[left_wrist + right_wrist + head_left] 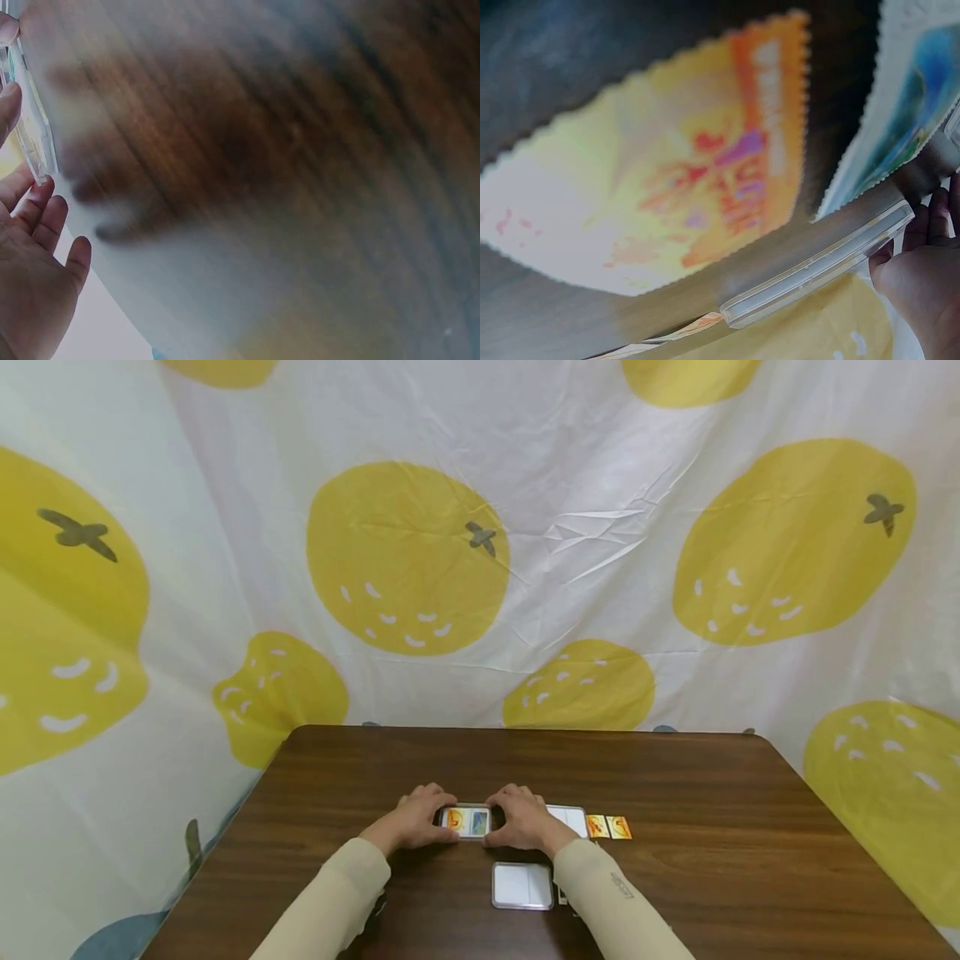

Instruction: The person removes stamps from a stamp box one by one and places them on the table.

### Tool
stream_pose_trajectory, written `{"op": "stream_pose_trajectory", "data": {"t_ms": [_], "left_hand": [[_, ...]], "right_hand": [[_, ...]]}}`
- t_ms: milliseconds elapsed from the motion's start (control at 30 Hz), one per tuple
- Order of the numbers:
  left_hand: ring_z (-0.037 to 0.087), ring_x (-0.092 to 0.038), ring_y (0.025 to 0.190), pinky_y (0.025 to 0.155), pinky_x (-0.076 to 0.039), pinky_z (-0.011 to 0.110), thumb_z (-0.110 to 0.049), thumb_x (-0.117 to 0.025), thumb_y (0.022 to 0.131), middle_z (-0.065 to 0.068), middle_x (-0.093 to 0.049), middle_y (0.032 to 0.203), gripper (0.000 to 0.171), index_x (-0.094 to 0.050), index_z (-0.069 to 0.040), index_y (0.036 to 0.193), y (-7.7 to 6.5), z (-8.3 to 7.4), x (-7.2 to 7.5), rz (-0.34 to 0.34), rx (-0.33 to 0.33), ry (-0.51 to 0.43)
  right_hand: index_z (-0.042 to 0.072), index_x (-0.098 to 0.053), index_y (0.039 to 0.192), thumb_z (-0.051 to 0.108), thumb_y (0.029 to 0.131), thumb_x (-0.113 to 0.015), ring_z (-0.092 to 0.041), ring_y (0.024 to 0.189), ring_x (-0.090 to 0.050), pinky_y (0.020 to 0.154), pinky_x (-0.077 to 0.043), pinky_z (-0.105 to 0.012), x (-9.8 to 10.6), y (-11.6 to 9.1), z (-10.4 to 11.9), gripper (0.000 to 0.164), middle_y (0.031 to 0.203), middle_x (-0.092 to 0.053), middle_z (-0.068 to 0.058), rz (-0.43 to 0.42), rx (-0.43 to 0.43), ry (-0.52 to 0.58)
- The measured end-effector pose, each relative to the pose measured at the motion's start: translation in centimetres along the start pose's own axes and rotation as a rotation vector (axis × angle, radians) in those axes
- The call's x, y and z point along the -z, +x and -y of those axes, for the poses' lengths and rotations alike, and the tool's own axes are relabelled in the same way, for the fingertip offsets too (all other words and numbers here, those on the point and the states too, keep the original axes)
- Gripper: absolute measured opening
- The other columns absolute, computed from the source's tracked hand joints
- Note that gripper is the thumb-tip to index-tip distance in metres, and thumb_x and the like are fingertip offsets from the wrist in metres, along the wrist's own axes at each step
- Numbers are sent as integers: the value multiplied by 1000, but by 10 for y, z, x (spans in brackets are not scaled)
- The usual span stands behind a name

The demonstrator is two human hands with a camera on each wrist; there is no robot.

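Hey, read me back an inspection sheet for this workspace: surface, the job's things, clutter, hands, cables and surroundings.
Surface: dark wood-grain table.
Job's things: clear case between the hands, showing an orange-yellow piece and a bluish one; white-filled case partly hidden by the right hand, with two orange-yellow stamps beside it; nearer white-filled case lying flat; blue-and-white stamp showing in the right wrist view.
Clutter: nothing seen.
Hands: left hand grips the clear case's left end, right hand its right end.
Cables: nothing seen.
Surroundings: white cloth printed with large yellow fruit hangs behind the table.
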State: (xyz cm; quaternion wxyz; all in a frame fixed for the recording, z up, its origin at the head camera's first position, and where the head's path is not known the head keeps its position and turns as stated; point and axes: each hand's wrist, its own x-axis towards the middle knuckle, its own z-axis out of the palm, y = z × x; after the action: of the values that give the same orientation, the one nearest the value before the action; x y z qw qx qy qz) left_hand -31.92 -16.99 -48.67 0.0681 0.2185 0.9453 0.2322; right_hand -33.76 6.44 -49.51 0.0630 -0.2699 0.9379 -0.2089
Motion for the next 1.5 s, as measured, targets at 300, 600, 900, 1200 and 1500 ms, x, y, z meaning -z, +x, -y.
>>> {"op": "stream_pose_trajectory", "data": {"t_ms": [300, 600, 900, 1200, 1500], "left_hand": [[32, -45, 120, 98, -35, 56, -34, -78, 85, 11, -53, 127, 58, -59, -6, 133, 1, 3, 3, -6, 12, 1], [34, -44, 120, 99, -33, 58, -31, -79, 85, 12, -53, 126, 58, -59, -4, 132, -1, 0, 10, -15, 11, -12], [32, -47, 116, 95, -36, 56, -33, -79, 84, 11, -55, 123, 59, -60, -3, 130, -3, 4, 14, -43, -17, 26], [32, -47, 115, 95, -36, 56, -33, -81, 83, 10, -56, 121, 58, -61, -4, 129, -7, 8, 20, -49, -8, 31], [30, -48, 114, 96, -36, 55, -37, -81, 82, 7, -57, 119, 58, -62, -7, 128, -18, 24, 26, -56, 16, 40]], "right_hand": [[9, -65, 123, 40, 77, -82, -35, 122, -46, 102, -33, -55, 1, -1, -2, 58, 126, -55, -11, -3, 0, 9], [11, -65, 124, 41, 79, -81, -35, 123, -46, 102, -33, -55, 3, -3, -2, 57, 128, -54, -11, 4, 7, 9], [14, -66, 123, 41, 79, -82, -33, 123, -46, 103, -32, -55, 3, -3, -1, 55, 128, -54, -10, 7, 8, 15], [12, -65, 123, 41, 78, -82, -33, 122, -47, 102, -33, -55, 2, -2, -1, 56, 128, -54, -11, -4, 11, 10], [13, -65, 124, 40, 79, -81, -35, 125, -45, 103, -32, -56, 1, -2, 1, 55, 130, -54, -11, -6, 13, 7]]}}
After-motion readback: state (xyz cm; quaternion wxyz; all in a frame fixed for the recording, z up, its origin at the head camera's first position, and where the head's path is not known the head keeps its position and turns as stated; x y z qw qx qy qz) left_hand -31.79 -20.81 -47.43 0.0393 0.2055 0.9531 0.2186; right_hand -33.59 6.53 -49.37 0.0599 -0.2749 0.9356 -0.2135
